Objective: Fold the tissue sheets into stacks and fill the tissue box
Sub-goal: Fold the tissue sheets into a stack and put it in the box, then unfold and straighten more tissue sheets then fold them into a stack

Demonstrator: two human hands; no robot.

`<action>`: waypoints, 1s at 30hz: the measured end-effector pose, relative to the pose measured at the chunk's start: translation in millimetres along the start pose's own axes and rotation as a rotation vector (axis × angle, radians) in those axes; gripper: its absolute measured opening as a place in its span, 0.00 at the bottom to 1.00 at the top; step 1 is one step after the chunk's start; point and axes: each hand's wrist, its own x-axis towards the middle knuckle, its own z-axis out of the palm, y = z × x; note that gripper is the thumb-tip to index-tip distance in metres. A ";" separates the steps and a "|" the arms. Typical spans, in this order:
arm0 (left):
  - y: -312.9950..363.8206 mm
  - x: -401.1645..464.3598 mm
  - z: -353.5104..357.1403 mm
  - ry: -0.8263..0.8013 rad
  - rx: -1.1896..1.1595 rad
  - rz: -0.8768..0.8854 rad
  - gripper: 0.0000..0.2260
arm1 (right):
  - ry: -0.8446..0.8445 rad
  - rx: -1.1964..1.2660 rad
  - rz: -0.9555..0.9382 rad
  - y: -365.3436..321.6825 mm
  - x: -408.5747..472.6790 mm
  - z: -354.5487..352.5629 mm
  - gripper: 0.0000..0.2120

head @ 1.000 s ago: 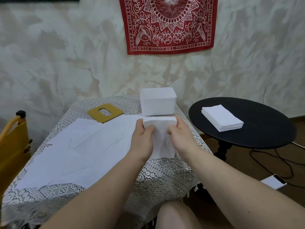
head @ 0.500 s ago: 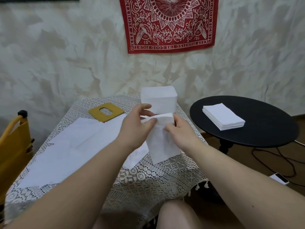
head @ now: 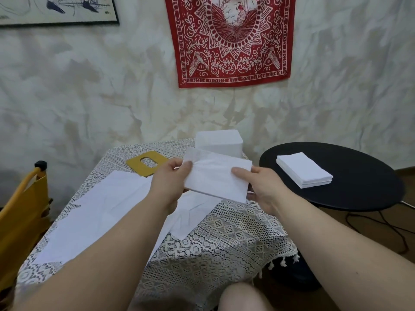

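Observation:
I hold a folded white tissue sheet [head: 215,176] flat in the air above the lace-covered table [head: 224,239]. My left hand [head: 170,182] pinches its left edge, thumb on top. My right hand [head: 258,187] grips its right edge, thumb on top and fingers beneath. Behind the sheet stands a white tissue box [head: 221,140], partly hidden by it. Several unfolded white sheets [head: 101,212] lie spread over the table's left half. A neat stack of folded tissues [head: 303,170] rests on the round black side table [head: 359,191] to the right.
A yellow card lid with an oval cut-out [head: 146,164] lies at the table's back left. A yellow chair [head: 20,212] stands at the far left. Dark cables [head: 381,223] run across the floor at the right. My knee [head: 242,297] shows at the bottom.
The sheet hung down narrow and upright between my hands; now it is turned to lie wide and flat, my hands spread apart to its two ends. The camera has tilted upward.

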 end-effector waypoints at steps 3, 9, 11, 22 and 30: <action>-1.8 2.5 5.3 0.039 -0.102 -0.021 0.03 | -0.074 0.117 0.058 0.2 -1.9 0.9 0.09; -8.5 27.2 15.7 0.056 -0.018 0.047 0.03 | 0.038 0.088 -0.040 2.3 13.3 -4.2 0.06; -12.3 43.7 17.1 0.093 0.203 0.182 0.05 | 0.094 0.074 -0.072 4.9 23.6 -10.9 0.06; -70.7 174.8 28.1 -0.061 1.371 0.550 0.24 | 0.228 0.039 -0.119 31.5 87.8 -39.2 0.06; -101.1 167.0 24.4 0.046 1.090 0.762 0.15 | 0.246 0.060 -0.136 46.2 96.0 -46.3 0.07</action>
